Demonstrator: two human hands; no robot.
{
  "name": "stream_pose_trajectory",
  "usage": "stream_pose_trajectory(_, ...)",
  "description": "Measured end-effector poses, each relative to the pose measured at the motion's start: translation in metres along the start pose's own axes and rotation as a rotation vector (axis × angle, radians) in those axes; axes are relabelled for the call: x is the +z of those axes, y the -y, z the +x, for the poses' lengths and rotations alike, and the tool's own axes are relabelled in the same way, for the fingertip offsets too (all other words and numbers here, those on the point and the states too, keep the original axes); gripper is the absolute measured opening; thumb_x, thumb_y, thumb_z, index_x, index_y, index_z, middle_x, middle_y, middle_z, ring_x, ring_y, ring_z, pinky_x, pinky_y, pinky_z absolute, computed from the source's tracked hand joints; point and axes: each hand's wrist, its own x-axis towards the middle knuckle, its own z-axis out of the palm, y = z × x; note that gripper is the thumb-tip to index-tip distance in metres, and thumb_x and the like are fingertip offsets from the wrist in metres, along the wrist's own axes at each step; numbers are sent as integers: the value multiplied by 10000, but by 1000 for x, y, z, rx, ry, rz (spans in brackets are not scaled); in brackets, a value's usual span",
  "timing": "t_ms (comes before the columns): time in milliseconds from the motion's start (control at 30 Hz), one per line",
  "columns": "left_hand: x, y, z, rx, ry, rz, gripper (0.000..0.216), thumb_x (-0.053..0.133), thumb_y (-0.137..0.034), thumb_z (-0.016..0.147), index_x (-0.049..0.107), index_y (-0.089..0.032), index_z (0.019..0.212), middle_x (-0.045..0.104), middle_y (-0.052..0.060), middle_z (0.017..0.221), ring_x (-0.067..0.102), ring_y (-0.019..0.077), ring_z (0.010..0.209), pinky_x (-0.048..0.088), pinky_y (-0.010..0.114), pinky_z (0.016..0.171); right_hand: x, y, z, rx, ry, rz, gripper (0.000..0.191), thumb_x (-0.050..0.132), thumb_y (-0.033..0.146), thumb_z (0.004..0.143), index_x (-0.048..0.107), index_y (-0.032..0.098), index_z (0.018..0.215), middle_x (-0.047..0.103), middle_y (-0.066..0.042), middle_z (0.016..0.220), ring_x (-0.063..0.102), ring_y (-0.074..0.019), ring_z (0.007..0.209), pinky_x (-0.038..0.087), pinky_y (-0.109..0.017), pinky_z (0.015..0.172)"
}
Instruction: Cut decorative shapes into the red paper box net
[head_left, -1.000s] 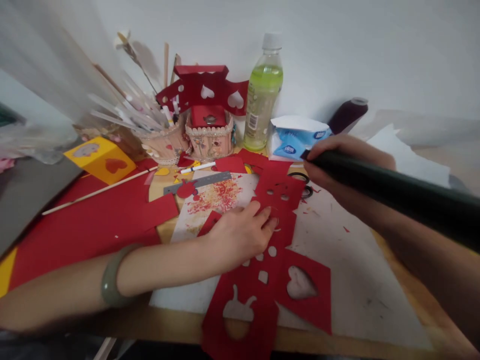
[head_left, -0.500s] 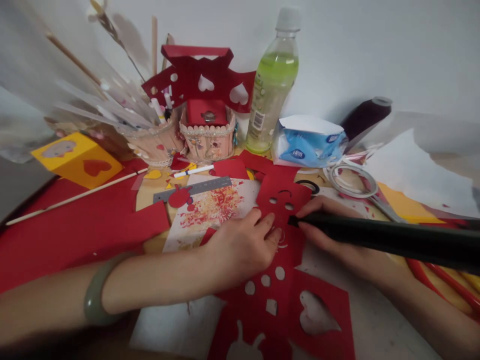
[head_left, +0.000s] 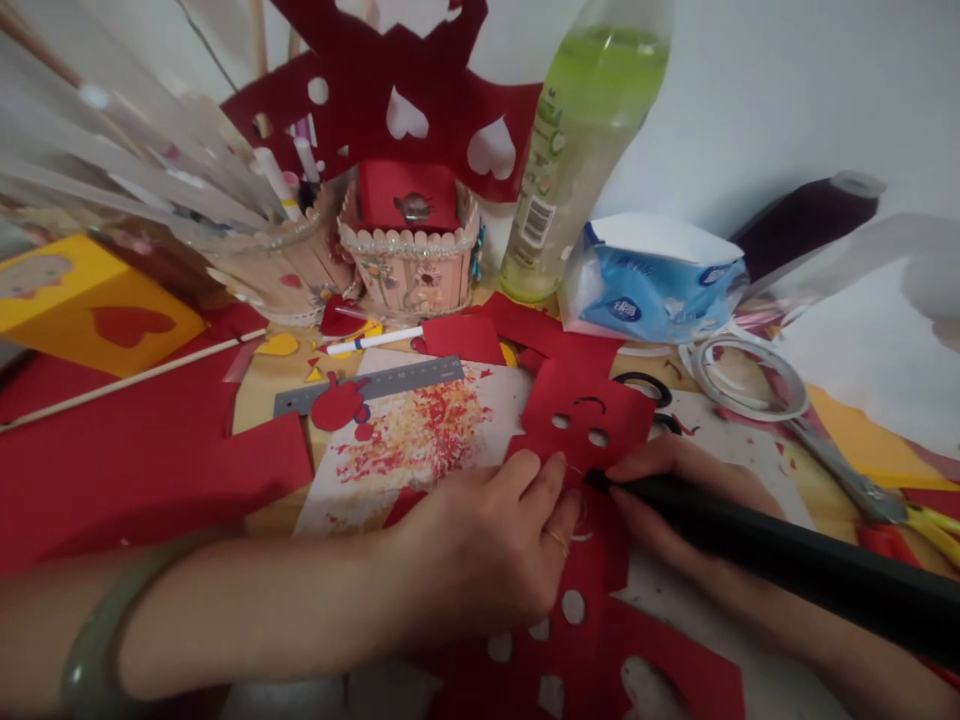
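A red cardstock cutout [head_left: 600, 560] with round, heart-shaped and curved holes lies under both hands. My left hand [head_left: 487, 540] presses down on it, fingers bent and slightly apart, fingertips near a thin curved line. My right hand [head_left: 675, 480] grips a long black pen-shaped tool [head_left: 750, 545] between thumb and fingers. Its dark tip touches or nearly touches the red card just right of my left fingertips. Whether the tip is a blade or a nib I cannot tell. A green bangle [head_left: 97, 640] circles my left wrist.
A grey ruler [head_left: 412, 376] and red paper scraps lie behind my left hand. Scissors [head_left: 862, 480] and a tape roll [head_left: 750, 375] are at right. A bottle [head_left: 577, 170], tissue pack [head_left: 652, 290] and stick baskets [head_left: 412, 270] stand at the back.
The whole view has shifted closer and lower over the table. The tool tip has moved slightly nearer my left fingertips. Both hands remain on the red card and the tool.
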Motion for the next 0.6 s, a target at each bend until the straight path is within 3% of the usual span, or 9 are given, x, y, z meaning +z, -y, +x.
stream_pose_trajectory(600,1,2,0,3,6,-27,255,636,-223,823,700,-67,1014,692,166,1079,624,224,710,506,288,510,2,-5,-2,-41,24,-23,89,556,193,830,545,276,861,672,47,667,627,-109,510,486,-193,460)
